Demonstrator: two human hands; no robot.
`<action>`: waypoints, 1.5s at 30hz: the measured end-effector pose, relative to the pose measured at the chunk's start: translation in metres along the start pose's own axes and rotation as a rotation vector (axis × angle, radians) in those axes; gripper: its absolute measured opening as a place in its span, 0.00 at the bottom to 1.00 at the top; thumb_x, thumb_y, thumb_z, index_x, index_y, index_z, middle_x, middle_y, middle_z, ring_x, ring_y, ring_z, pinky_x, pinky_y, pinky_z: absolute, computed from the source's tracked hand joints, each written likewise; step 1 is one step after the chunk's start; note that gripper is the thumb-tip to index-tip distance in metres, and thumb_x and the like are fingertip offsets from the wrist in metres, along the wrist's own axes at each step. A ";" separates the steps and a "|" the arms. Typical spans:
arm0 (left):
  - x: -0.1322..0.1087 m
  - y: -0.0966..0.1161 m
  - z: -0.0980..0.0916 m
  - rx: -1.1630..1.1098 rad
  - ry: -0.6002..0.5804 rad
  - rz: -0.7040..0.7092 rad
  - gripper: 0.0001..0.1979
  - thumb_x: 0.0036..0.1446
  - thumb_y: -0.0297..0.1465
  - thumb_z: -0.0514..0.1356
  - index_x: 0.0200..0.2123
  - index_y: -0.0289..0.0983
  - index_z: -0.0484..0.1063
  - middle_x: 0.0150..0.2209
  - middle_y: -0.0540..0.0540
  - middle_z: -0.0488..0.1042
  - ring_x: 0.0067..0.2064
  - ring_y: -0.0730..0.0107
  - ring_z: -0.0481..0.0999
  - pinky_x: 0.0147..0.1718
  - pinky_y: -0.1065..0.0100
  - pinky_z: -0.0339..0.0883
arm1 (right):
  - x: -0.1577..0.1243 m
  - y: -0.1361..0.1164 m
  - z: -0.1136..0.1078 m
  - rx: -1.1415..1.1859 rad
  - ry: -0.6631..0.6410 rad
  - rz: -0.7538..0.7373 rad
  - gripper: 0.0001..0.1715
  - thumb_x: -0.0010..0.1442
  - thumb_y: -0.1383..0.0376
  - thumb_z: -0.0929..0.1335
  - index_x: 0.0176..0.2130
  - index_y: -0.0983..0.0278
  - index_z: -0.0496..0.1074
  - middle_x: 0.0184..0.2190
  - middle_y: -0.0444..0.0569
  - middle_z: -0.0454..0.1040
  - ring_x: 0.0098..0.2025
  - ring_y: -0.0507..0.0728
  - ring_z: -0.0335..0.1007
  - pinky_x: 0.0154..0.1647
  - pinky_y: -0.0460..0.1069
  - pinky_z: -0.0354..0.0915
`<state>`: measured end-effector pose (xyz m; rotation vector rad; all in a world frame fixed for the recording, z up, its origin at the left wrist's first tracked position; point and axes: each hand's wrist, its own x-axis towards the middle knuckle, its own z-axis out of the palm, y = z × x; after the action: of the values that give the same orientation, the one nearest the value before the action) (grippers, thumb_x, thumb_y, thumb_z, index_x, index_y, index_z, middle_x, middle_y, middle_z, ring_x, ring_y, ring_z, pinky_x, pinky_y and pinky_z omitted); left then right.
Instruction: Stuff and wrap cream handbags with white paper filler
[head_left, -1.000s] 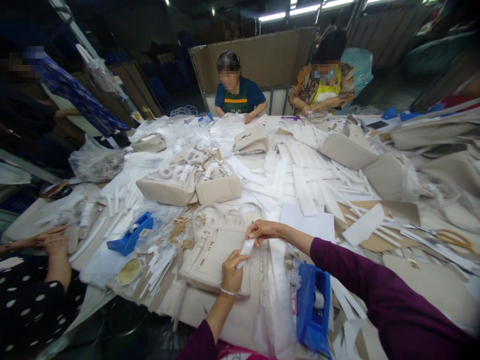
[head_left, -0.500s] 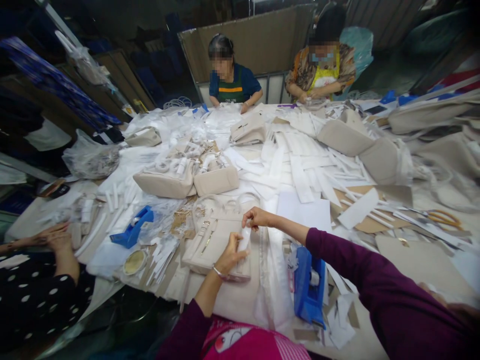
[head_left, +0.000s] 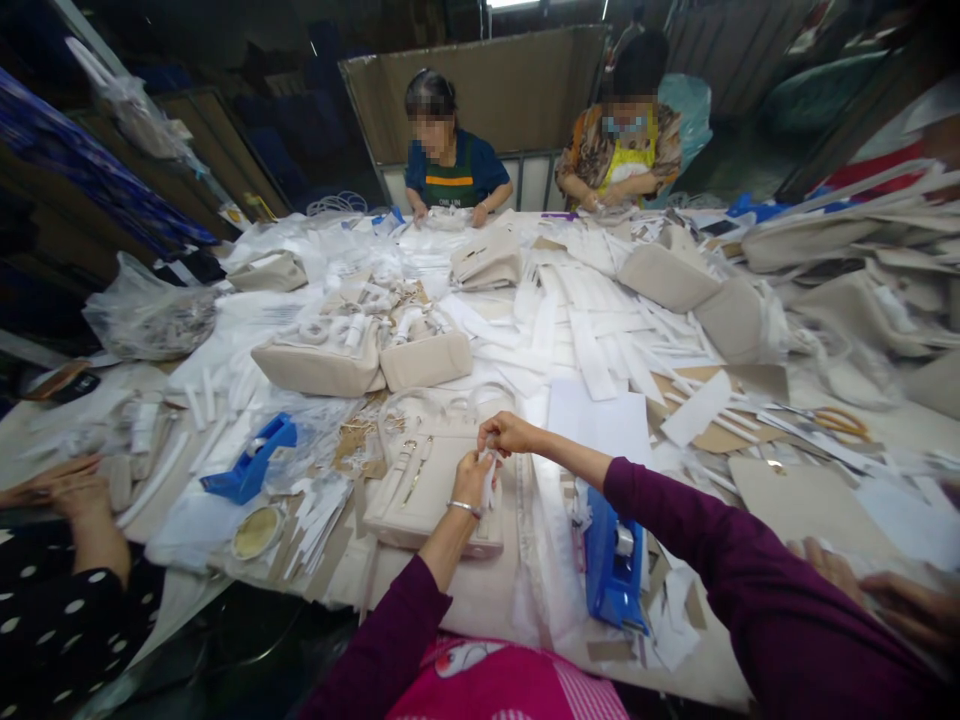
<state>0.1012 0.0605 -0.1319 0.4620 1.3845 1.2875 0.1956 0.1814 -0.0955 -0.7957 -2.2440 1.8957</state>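
A beige handbag (head_left: 390,505) with gold zips lies flat in front of me, its handles pointing away. Over its right part, my left hand (head_left: 472,480) is closed on a white strip (head_left: 489,485). My right hand (head_left: 506,434) pinches the same strip at its upper end, and the fingertips of both hands nearly meet. The fingers cover much of the strip.
Blue tape dispensers stand to the right (head_left: 616,560) and left (head_left: 251,460) of the bag. Orange-handled scissors (head_left: 840,424) lie at the right. More beige bags (head_left: 322,362) lie beyond. Co-workers' hands rest at the left (head_left: 82,495) and right edges.
My left hand has moved up along the strip to my right hand, and its fingers have closed in. The view has shifted slightly. A co-worker's hands now show at the right.
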 end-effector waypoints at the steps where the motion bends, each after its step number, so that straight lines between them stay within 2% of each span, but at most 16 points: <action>1: 0.002 0.000 -0.001 -0.010 -0.002 -0.009 0.18 0.43 0.41 0.63 0.31 0.34 0.63 0.25 0.50 0.71 0.17 0.81 0.63 0.15 0.75 0.56 | 0.000 0.000 0.002 -0.023 0.007 -0.010 0.15 0.42 0.75 0.60 0.30 0.68 0.72 0.12 0.38 0.65 0.14 0.46 0.61 0.15 0.39 0.56; 4: 0.005 0.001 -0.002 -0.060 -0.039 -0.044 0.17 0.43 0.41 0.63 0.28 0.34 0.65 0.24 0.49 0.71 0.16 0.82 0.61 0.14 0.75 0.53 | 0.001 0.003 0.007 -0.076 0.038 -0.040 0.17 0.42 0.76 0.59 0.32 0.66 0.70 0.15 0.38 0.67 0.16 0.47 0.63 0.17 0.40 0.58; 8: 0.005 0.005 -0.005 -0.096 -0.082 -0.068 0.17 0.43 0.40 0.64 0.29 0.33 0.67 0.22 0.51 0.68 0.16 0.83 0.59 0.14 0.76 0.50 | -0.002 0.006 0.013 -0.045 0.134 -0.045 0.21 0.43 0.76 0.59 0.37 0.63 0.67 0.23 0.39 0.70 0.18 0.46 0.64 0.18 0.40 0.60; 10: 0.004 0.008 -0.007 -0.100 -0.097 -0.072 0.17 0.43 0.40 0.64 0.31 0.32 0.68 0.21 0.51 0.68 0.16 0.83 0.59 0.14 0.76 0.49 | -0.008 0.007 0.018 -0.021 0.278 -0.052 0.22 0.45 0.75 0.61 0.41 0.61 0.66 0.33 0.41 0.71 0.19 0.44 0.63 0.18 0.40 0.60; 12: 0.004 0.008 -0.009 -0.105 -0.099 -0.081 0.18 0.42 0.40 0.64 0.31 0.32 0.69 0.21 0.50 0.69 0.16 0.82 0.61 0.15 0.75 0.52 | -0.019 0.010 0.028 0.015 0.518 -0.029 0.21 0.47 0.71 0.63 0.44 0.60 0.65 0.38 0.44 0.70 0.22 0.45 0.64 0.20 0.41 0.62; 14: 0.006 0.006 -0.012 -0.116 -0.094 -0.102 0.18 0.41 0.41 0.64 0.29 0.31 0.69 0.21 0.49 0.70 0.17 0.79 0.64 0.16 0.74 0.56 | -0.033 0.015 0.048 0.089 0.737 0.039 0.16 0.50 0.68 0.63 0.41 0.61 0.66 0.36 0.45 0.70 0.25 0.47 0.65 0.24 0.43 0.65; 16: 0.010 0.002 -0.015 -0.137 -0.090 -0.121 0.18 0.41 0.41 0.65 0.27 0.31 0.69 0.20 0.49 0.71 0.18 0.76 0.67 0.18 0.72 0.59 | -0.045 0.022 0.075 0.179 0.821 0.113 0.11 0.50 0.67 0.62 0.35 0.63 0.68 0.30 0.45 0.70 0.27 0.49 0.66 0.27 0.45 0.67; 20: 0.014 -0.004 -0.018 -0.188 -0.099 -0.117 0.16 0.42 0.39 0.65 0.27 0.31 0.70 0.22 0.45 0.73 0.23 0.69 0.73 0.24 0.68 0.66 | -0.053 0.035 0.129 0.323 0.832 0.187 0.10 0.45 0.69 0.63 0.31 0.63 0.71 0.28 0.45 0.73 0.27 0.52 0.67 0.29 0.47 0.68; 23: 0.013 -0.005 -0.015 -0.182 -0.127 -0.065 0.14 0.44 0.37 0.63 0.28 0.31 0.69 0.23 0.45 0.74 0.26 0.67 0.75 0.27 0.67 0.67 | -0.048 0.037 0.145 0.392 0.885 0.229 0.10 0.45 0.69 0.64 0.31 0.63 0.71 0.27 0.46 0.73 0.27 0.53 0.67 0.30 0.48 0.68; 27: 0.011 -0.007 -0.011 -0.167 -0.120 0.017 0.13 0.46 0.37 0.62 0.26 0.32 0.68 0.23 0.47 0.73 0.26 0.69 0.73 0.26 0.69 0.66 | -0.044 0.029 0.140 0.346 0.801 0.275 0.06 0.49 0.66 0.64 0.28 0.63 0.70 0.25 0.46 0.73 0.28 0.53 0.68 0.32 0.48 0.67; 30: 0.009 -0.011 -0.010 -0.149 -0.078 0.023 0.13 0.45 0.38 0.63 0.25 0.33 0.67 0.21 0.49 0.71 0.22 0.73 0.70 0.23 0.71 0.64 | -0.047 0.021 0.135 0.235 0.761 0.280 0.07 0.51 0.61 0.64 0.26 0.63 0.67 0.25 0.45 0.73 0.29 0.53 0.68 0.33 0.46 0.65; 33: 0.008 -0.011 -0.011 -0.140 -0.025 0.036 0.15 0.41 0.39 0.65 0.24 0.34 0.66 0.20 0.50 0.70 0.22 0.74 0.70 0.23 0.72 0.64 | -0.046 0.015 0.134 0.129 0.802 0.252 0.09 0.50 0.60 0.66 0.24 0.63 0.64 0.23 0.43 0.71 0.27 0.52 0.67 0.31 0.46 0.62; 37: 0.006 -0.003 -0.012 -0.139 -0.020 0.075 0.16 0.39 0.39 0.67 0.24 0.34 0.68 0.22 0.48 0.72 0.26 0.70 0.72 0.26 0.70 0.64 | -0.042 0.017 0.138 0.024 0.885 0.239 0.10 0.51 0.63 0.64 0.21 0.63 0.63 0.22 0.44 0.70 0.27 0.53 0.66 0.33 0.46 0.60; 40: 0.006 0.003 -0.013 -0.118 -0.024 0.058 0.15 0.41 0.39 0.66 0.24 0.33 0.69 0.24 0.45 0.73 0.29 0.67 0.73 0.27 0.69 0.64 | -0.041 0.020 0.140 0.025 0.907 0.292 0.08 0.52 0.65 0.64 0.23 0.63 0.64 0.24 0.45 0.72 0.29 0.53 0.68 0.34 0.47 0.59; 45: 0.007 -0.001 -0.011 -0.101 0.004 0.036 0.15 0.53 0.41 0.60 0.29 0.33 0.69 0.25 0.50 0.71 0.26 0.75 0.70 0.26 0.70 0.65 | -0.041 0.023 0.140 0.011 0.928 0.342 0.06 0.52 0.68 0.63 0.24 0.62 0.65 0.29 0.45 0.75 0.31 0.54 0.69 0.34 0.46 0.58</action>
<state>0.0899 0.0617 -0.1383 0.4174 1.3132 1.3815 0.1825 0.0407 -0.1382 -1.6908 -1.5634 1.1941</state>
